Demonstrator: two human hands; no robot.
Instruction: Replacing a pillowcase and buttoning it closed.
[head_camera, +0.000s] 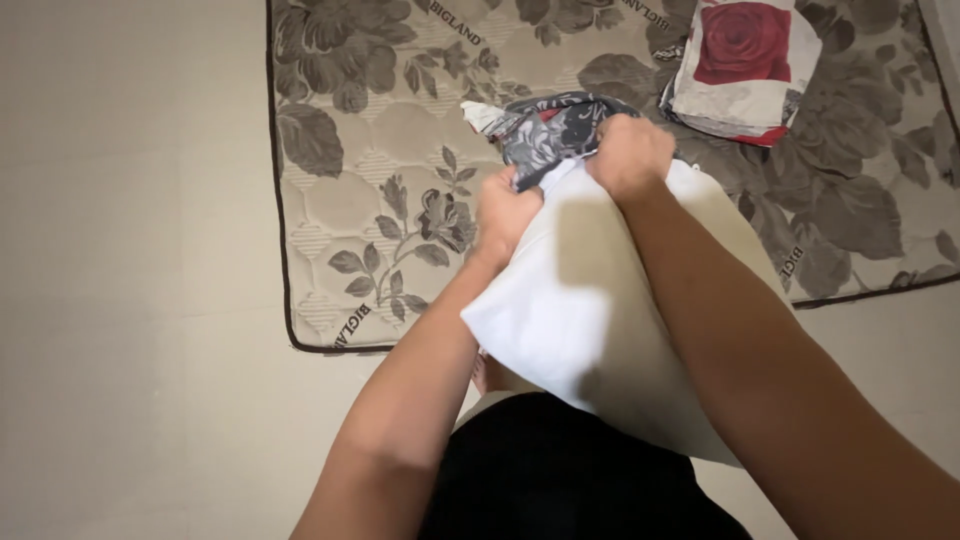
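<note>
A white pillow (590, 320) stands upright in front of me, its lower end against my body. A dark grey flowered pillowcase (545, 125) is bunched over its top end. My left hand (503, 212) grips the pillowcase edge at the pillow's left top corner. My right hand (628, 152) is closed on the bunched pillowcase at the top right. Most of the pillowcase is crumpled between the two hands.
A quilted mattress (350, 200) with a grey leaf and flower print lies on the tiled floor (120, 300). A folded cloth with a red rose print (742, 62) rests on the mattress at the upper right.
</note>
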